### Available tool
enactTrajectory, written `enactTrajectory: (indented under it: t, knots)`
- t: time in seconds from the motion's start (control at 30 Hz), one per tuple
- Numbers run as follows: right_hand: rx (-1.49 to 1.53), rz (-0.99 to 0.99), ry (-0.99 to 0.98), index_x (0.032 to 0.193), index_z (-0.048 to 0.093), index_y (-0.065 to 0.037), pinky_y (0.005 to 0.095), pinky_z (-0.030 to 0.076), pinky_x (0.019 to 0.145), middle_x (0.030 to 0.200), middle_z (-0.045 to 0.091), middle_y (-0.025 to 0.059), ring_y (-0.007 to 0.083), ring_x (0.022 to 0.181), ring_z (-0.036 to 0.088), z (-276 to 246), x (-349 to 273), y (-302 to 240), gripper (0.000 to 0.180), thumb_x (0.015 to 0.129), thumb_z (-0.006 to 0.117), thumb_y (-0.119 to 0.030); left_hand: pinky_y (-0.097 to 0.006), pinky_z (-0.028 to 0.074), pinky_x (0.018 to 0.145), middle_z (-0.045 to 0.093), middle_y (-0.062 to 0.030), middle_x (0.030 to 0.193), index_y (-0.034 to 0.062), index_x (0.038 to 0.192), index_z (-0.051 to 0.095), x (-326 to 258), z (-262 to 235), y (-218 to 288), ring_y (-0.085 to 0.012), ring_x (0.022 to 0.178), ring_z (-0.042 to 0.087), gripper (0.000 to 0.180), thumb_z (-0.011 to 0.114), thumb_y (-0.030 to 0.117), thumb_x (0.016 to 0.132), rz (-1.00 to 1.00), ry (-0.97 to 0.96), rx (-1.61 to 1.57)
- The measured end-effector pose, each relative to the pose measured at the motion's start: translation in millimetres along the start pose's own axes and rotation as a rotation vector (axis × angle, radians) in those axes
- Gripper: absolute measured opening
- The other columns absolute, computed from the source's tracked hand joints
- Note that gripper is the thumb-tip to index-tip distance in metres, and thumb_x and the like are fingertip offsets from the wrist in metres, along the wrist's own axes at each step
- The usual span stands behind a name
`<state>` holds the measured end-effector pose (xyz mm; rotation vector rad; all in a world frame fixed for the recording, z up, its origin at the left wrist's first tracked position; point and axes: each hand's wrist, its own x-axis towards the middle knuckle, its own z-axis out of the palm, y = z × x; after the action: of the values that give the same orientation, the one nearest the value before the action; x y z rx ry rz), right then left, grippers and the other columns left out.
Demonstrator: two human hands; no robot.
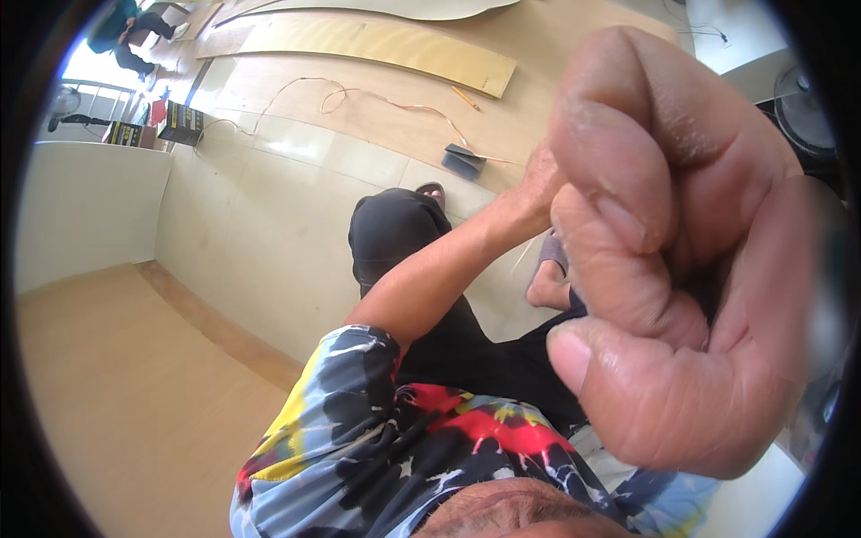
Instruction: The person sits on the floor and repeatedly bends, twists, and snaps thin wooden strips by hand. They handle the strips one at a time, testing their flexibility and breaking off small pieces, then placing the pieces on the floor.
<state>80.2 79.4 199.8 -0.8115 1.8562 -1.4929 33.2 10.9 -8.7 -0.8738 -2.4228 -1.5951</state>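
My right hand [682, 260] is raised very close to the camera and fills the right side of the head view. Its fingers curl into the palm, with the thumb bent in below them. Whether anything lies inside that grip is hidden. From the patterned short sleeve my left forearm [457, 255] reaches up and to the right. Part of my left hand [541, 184] shows near the wrist; its fingers are hidden behind the right hand. On the floor beyond the left arm lies a dark, brush-like block [464, 161].
A thin orange cord [421, 107] winds across the floor near a yellow pencil [466, 98]. Farther off lies a long yellowish board [386, 52]. Black boxes [181, 123] stand by a white panel [94, 211] at left. A person [117, 36] is at upper left; a black fan-like object [798, 103] at right.
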Motion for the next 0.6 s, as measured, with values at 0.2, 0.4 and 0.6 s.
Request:
enactTrajectory:
  t: [0.2, 0.4, 0.6]
  knots:
    - [-0.018, 0.005, 0.028, 0.121, 0.05, 0.0, 0.0178, 0.041, 0.062, 0.072, 0.047, -0.0051, 0.0017, 0.062, 0.045, 4, -1, -1, 0.043, 0.083, 0.069, 0.0, -0.049, 0.053, 0.071, 0.07, -0.0173, 0.087, 0.0069, 0.102, 0.064, 6, -8, 14, -0.0378, 0.081, 0.068, 0.014, 0.059, 0.012, 0.09, 0.015, -0.005, -0.037]
    - [-0.097, 0.004, 0.468, 0.119, 0.052, 0.0, 0.0165, 0.04, 0.063, 0.071, 0.044, -0.0069, 0.0, 0.061, 0.043, 2, -12, 41, 0.04, 0.082, 0.069, 0.002, -0.05, 0.052, 0.07, 0.07, -0.0166, 0.088, 0.0081, 0.104, 0.062, 1, -13, 15, -0.0376, 0.081, 0.068, 0.015, 0.058, 0.011, 0.09, 0.0, -0.002, -0.124]
    - [0.222, -0.072, 1.044, 0.108, 0.061, -0.002, 0.0196, 0.044, 0.055, 0.084, 0.06, 0.0, 0.0048, 0.066, 0.053, -65, -14, 151, 0.018, 0.094, 0.067, -0.01, -0.046, 0.055, 0.068, 0.071, -0.0191, 0.093, 0.0085, 0.117, 0.062, 13, -8, -5, -0.0389, 0.085, 0.07, 0.021, 0.06, 0.009, 0.096, -0.035, 0.18, 0.084]
